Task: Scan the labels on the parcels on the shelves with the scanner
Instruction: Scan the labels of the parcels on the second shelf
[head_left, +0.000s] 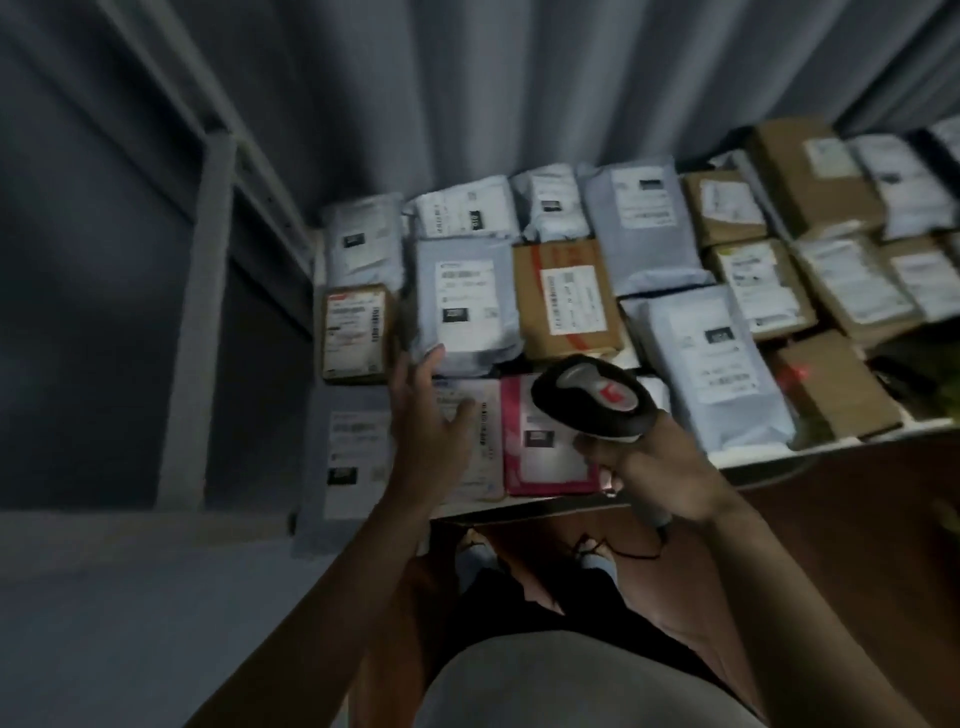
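- The right hand (652, 467) grips the handle of the scanner (592, 397), fingers curled round it; its black and grey head with a red patch is raised above the front row of parcels, and a dark cable hangs below the hand.
- The left hand (428, 410) reaches out with fingers spread and straight, holding nothing; its fingertips lie at the lower edge of a grey mailer bag (467, 301), though the blur hides whether they touch it.
- At the shelf's (753, 457) front edge lie a pale grey bag (353, 452), a white-labelled parcel partly under the left hand, and a pink parcel (545, 447) just beside the scanner.
- Next row back: a small brown box (356, 332), the grey mailer bag, a brown carton with red tape (566, 299), and a long white bag (717, 364).
- To the right, a brown box (836, 384) carries a red spot of light (795, 374).
- Farthest back, more grey bags and brown boxes lie packed label-up against a corrugated grey wall (467, 93).
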